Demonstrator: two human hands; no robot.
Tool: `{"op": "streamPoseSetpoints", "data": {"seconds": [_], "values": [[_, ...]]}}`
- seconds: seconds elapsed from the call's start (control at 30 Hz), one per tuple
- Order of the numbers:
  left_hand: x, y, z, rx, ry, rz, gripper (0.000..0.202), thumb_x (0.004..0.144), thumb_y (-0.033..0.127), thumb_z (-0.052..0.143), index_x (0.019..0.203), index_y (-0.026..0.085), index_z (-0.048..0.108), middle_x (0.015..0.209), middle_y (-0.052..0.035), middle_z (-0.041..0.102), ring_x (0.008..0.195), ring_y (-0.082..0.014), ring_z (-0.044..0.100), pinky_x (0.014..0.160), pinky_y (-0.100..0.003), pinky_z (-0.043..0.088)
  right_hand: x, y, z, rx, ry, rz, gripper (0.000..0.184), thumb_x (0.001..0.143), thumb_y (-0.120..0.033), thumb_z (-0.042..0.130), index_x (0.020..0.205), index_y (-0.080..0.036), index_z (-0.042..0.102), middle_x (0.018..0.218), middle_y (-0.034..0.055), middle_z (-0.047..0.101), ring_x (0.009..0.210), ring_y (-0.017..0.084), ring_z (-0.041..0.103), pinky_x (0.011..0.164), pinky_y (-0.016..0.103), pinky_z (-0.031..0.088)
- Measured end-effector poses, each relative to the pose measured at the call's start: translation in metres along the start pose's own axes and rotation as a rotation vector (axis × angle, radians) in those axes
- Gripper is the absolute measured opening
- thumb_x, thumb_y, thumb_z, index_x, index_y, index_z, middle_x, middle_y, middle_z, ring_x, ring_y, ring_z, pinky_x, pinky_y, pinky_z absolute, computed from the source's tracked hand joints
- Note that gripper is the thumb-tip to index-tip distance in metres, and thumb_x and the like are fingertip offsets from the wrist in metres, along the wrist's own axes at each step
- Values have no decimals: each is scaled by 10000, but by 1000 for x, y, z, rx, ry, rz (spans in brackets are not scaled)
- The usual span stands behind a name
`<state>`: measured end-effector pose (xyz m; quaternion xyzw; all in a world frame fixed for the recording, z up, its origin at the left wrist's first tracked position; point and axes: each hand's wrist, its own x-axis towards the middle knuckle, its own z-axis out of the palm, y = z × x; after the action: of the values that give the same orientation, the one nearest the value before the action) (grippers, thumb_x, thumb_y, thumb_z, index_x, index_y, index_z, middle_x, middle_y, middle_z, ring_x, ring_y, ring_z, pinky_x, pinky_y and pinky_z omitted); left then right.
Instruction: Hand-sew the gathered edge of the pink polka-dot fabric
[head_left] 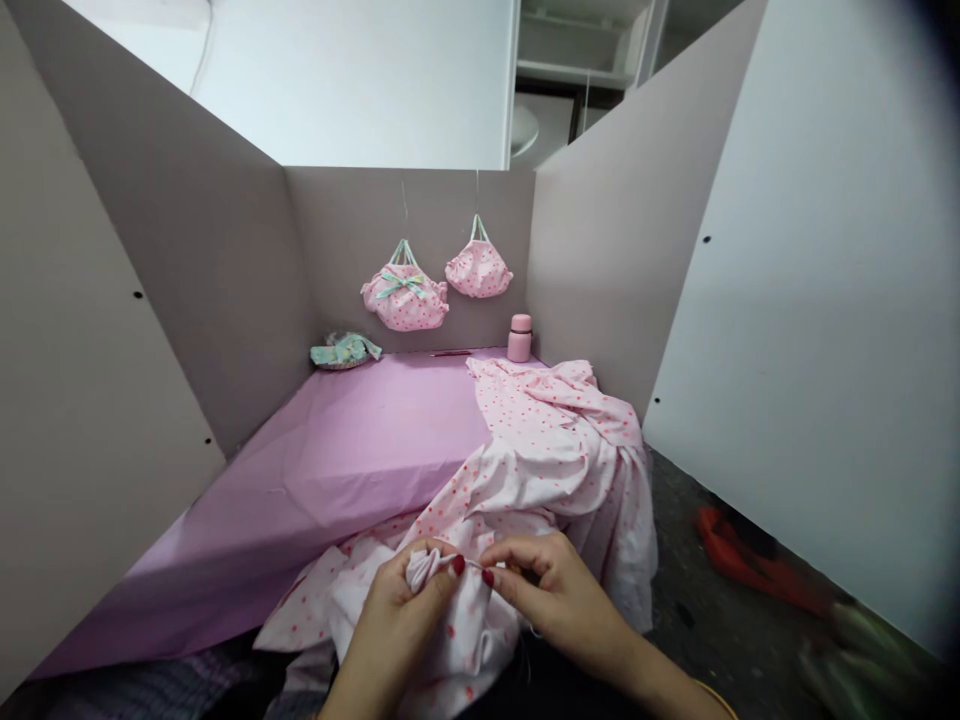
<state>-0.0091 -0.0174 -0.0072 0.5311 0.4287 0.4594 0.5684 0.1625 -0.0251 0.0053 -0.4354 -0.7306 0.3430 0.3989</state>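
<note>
Pink fabric with red dots (525, 480) drapes from the right part of the table down over my lap. My left hand (409, 590) pinches a bunched edge of this fabric between thumb and fingers. Close beside it, my right hand (551, 585) is closed with thumb and forefinger pressed together at the same edge. Whether a needle or thread sits between those fingertips is too small to make out. Both sets of fingertips nearly meet over the cloth.
Two small dotted pink bags, one with a green bow (405, 295) and one plain (478, 268), hang on the grey back panel (337, 220). A pink bottle (519, 338) stands on the purple tablecloth (375, 420). At the back left lies a basket with green fabric (345, 350). Panels enclose both sides.
</note>
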Motion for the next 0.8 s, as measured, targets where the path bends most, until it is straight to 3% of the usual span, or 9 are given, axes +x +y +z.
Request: {"op": "streamPoseSetpoints", "data": {"seconds": [0.27,0.43,0.8], "values": [[2,0,-1,-105,-65,-50,127,714,273,658,713,151,624,624,15,576,596,-124,488,581,-221,399,1,0,-3,216,-57,-8,185,813,-259,562,866,-168,714,736,35,680,685,163,592,636,240,436],[2,0,-1,-154,-79,-97,140,694,276,682,703,154,614,605,29,559,575,-111,472,560,-210,386,2,6,-4,328,-102,18,165,800,-256,585,839,-165,717,737,35,674,689,151,586,649,232,427],[2,-1,3,-229,-112,-132,186,692,298,682,726,139,593,582,36,538,541,-100,447,529,-207,366,5,16,10,487,-85,29,226,805,-346,592,742,-129,593,662,-4,530,631,108,466,603,208,349]]}}
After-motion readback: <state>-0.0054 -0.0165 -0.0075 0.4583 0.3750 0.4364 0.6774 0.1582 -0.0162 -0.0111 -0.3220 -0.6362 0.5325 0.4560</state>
